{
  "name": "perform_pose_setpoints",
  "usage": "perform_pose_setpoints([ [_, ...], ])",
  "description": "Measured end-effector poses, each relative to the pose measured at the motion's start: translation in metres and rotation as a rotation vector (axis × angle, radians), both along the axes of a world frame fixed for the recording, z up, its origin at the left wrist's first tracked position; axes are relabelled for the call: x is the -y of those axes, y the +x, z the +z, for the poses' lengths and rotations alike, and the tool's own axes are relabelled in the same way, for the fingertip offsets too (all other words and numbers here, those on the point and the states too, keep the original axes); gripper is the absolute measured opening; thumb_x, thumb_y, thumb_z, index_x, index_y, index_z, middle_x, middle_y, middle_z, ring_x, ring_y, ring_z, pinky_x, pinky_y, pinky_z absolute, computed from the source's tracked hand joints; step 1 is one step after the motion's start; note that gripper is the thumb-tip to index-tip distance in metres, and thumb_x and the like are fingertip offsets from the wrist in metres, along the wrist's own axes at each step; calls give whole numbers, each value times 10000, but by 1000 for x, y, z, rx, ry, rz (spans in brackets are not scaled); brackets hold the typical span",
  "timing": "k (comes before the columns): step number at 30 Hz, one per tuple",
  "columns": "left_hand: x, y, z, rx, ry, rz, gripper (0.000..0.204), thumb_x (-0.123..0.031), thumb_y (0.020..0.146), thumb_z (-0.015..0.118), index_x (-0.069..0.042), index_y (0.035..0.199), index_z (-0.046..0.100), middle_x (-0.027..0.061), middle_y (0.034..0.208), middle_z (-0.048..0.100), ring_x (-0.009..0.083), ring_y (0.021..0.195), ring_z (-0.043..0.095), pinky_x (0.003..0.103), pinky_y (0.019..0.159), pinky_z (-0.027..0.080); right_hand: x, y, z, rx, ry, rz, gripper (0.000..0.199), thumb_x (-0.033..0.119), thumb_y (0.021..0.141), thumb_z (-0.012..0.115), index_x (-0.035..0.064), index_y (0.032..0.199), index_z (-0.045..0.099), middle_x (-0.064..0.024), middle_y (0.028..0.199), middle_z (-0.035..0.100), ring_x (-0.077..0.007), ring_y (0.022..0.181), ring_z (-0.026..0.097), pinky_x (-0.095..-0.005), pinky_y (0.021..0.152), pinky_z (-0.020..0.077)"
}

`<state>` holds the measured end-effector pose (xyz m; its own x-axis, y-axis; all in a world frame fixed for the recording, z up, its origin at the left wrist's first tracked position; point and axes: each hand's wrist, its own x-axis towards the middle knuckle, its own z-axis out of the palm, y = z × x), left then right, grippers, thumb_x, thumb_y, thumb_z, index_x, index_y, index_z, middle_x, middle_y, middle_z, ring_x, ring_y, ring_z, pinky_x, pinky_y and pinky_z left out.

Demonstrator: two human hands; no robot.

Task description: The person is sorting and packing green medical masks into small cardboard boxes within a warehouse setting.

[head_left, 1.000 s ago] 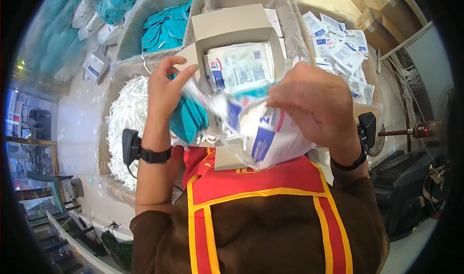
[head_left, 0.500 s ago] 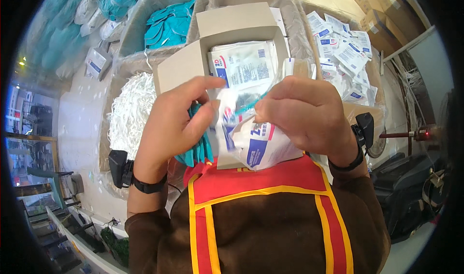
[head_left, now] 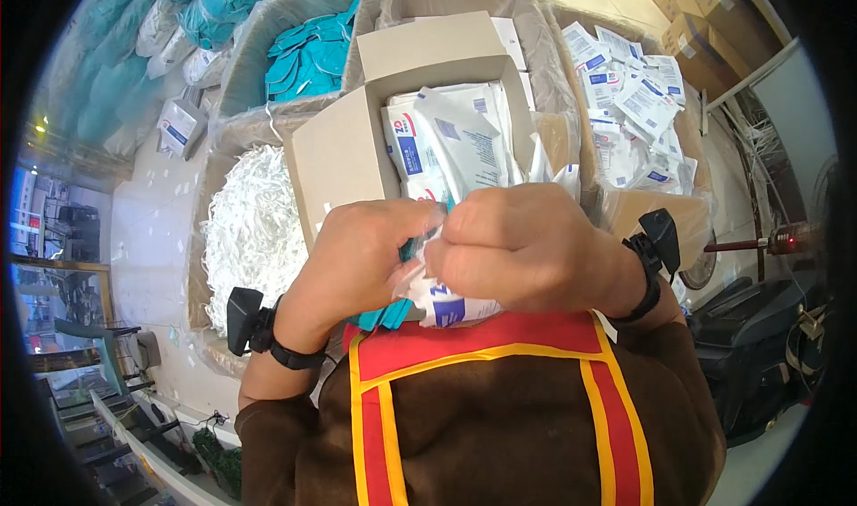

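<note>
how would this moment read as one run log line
left hand: at white packet, beside teal pieces | right hand: pinching white packet | carton: open, printed packets inside | white strips: piled at left

White packet (head_left: 460,311) printed blue, teal pieces (head_left: 386,317), white strands (head_left: 253,229), yellow-edged red apron (head_left: 482,335), dark brown shirt (head_left: 491,426)

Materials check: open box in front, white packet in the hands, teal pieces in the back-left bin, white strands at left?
Open box: matte cardboard; stiff, creased flaps.
White packet: plastic film or coated paper, slight sheen; it wrinkles where gripped.
Teal pieces: likely fabric; matte, thin, flat, softly bent.
White strands: cord or elastic, perhaps; thin, limp, tangled. Fibre unclear.
</note>
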<state>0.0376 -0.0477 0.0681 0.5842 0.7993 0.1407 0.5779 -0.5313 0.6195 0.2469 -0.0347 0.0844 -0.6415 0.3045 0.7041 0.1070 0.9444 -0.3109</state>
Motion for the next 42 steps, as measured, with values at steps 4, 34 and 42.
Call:
perform_pose_setpoints([
  [4, -1, 5, -5, 36, 5, 43, 213, -152, 725, 664, -86, 926, 639, 142, 841, 641, 381, 801, 607, 430, 656, 486, 2, 6, 2, 106, -56, 42, 133, 98, 782, 630, 110, 912, 602, -43, 918, 582, -220, 746, 626, -318, 583, 514],
  [34, -16, -68, -13, 785, -134, 580, 129, -122, 896, 645, -12, 961, 636, -4, 694, 545, 71, 596, 476, 211, 551, 363, -87, 254, -79, -486, -927, -723, 39, 77, 861, 666, 49, 853, 640, 25, 767, 617, -49, 688, 552, -195, 634, 452],
  [42, -28, -48, -13, 655, -209, 476, 118, -112, 880, 670, -16, 946, 653, -30, 704, 548, 53, 607, 466, 205, 551, 350, -173, 408, -128, -676, -959, -1131, 258, 189, 921, 624, 25, 1120, 607, -43, 963, 646, -115, 829, 594, -242, 722, 468],
])
